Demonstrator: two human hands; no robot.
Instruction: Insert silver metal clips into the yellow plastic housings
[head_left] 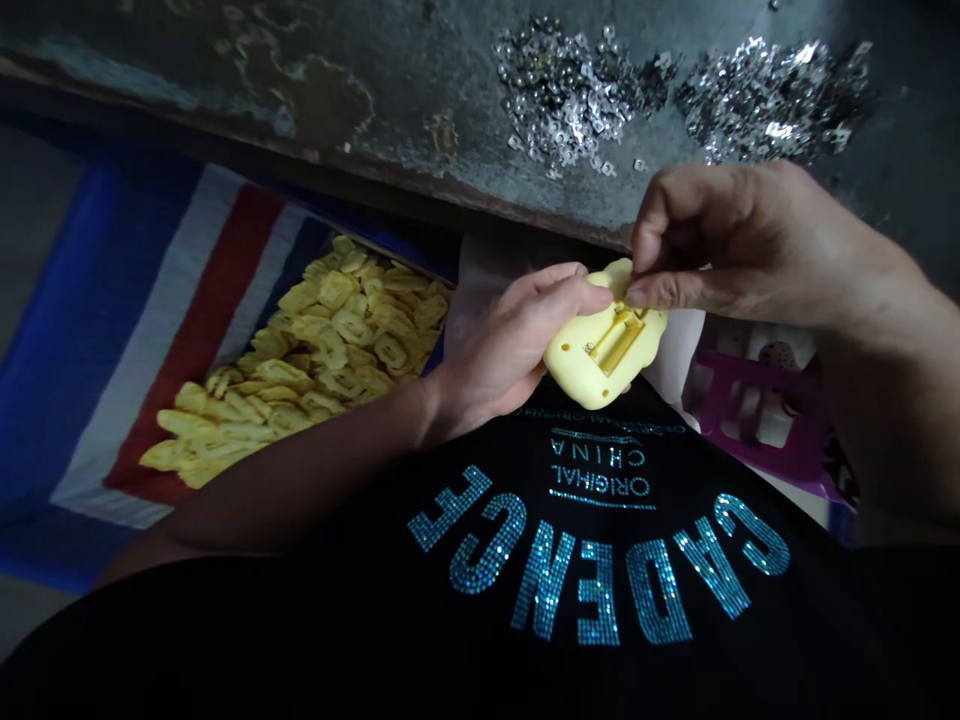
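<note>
My left hand grips a yellow plastic casing with a scalloped edge, its thumb lying along the near side. A rectangular battery compartment and small screw holes show on the face turned up to me. At the casing's upper edge, my right hand has thumb and index finger pinched together right by the compartment's end. Whatever sits between those fingertips is too small and hidden to make out. The casing is held in front of my black shirt, just below the table edge.
Two heaps of small shiny metal pieces, a left heap and a right heap, lie on the worn metal table. Many yellow plastic parts fill a blue bin lined with striped cloth. A purple basket stands at right.
</note>
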